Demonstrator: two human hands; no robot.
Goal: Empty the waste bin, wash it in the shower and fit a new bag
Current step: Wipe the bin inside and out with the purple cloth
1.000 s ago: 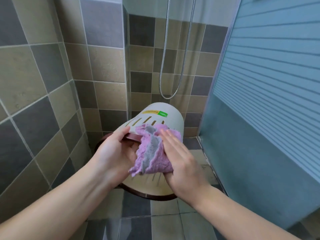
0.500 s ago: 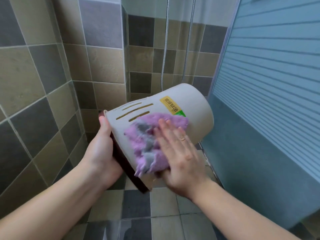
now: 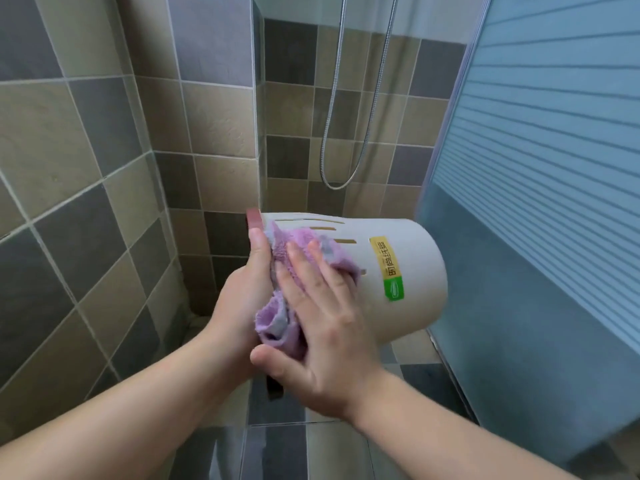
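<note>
Tiled walls (image 3: pixel 86 188) in grey and tan squares enclose this shower corner, with a frosted striped glass door (image 3: pixel 540 140) on the right. At the middle of the view, the right hand (image 3: pixel 322 313) lies flat with its fingers (image 3: pixel 304 268) straight and spread, pressing a purple cloth (image 3: pixel 280 317) against the side of the waste bin (image 3: pixel 408 271); the thumb sits under the cloth's lower fold. Just to its left, the left hand (image 3: pixel 247 292) grips the bin at its dark red rim (image 3: pixel 254 218), thumb up along the rim edge; its other fingers are hidden behind the bin and cloth. The cream bin is held in the air on its side, mouth toward the left wall and base toward the glass door, slots in its wall showing above the cloth. A yellow and green label (image 3: pixel 389 268) runs across its side, right of the cloth. Behind the bin, a metal shower hose (image 3: pixel 332 168) hangs in a loop against the back wall. Below, the floor (image 3: pixel 277 452) is laid in grey and tan tiles.
</note>
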